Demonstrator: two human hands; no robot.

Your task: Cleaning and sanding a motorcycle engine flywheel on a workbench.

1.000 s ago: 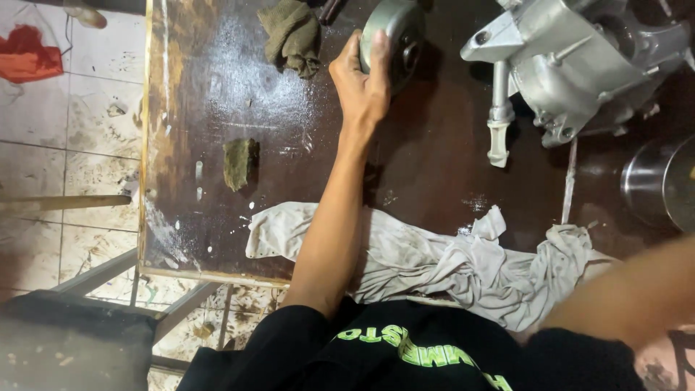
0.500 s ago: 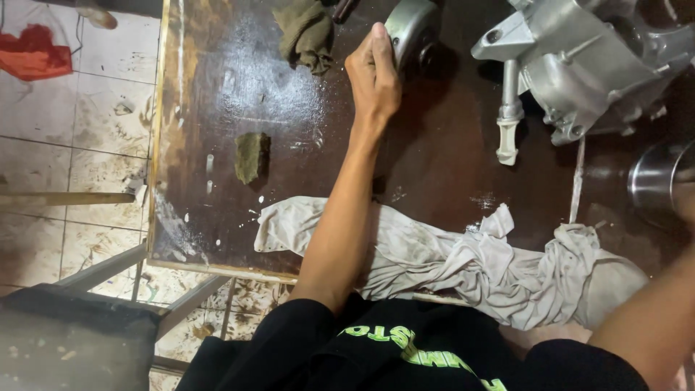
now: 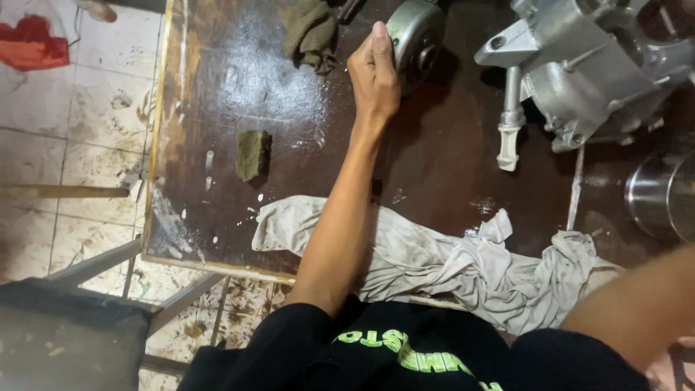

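Head view: the left hand is curled around a round grey metal drum, dull and scuffed, with a dark hub. It stands on edge at the far side of the wet brown table, beside an olive rag.

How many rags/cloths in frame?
3. A large pale cloth lies crumpled along the table's near edge, an olive rag sits at the far edge beside the left hand, and a red cloth lies on the tiled floor. More may lie outside the frame.
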